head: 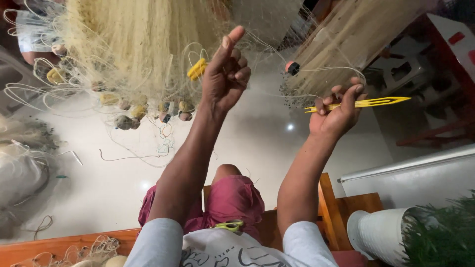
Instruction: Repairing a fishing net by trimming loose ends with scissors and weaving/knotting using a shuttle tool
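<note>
Single head-worn view, looking steeply down past raised forearms onto pale floor (247, 148); close range, no second view.

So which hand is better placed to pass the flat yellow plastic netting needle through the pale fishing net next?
Probably the right hand: it already grips the flat yellow plastic netting needle. The left hand is raised at the pale fishing net with no tool.
</note>
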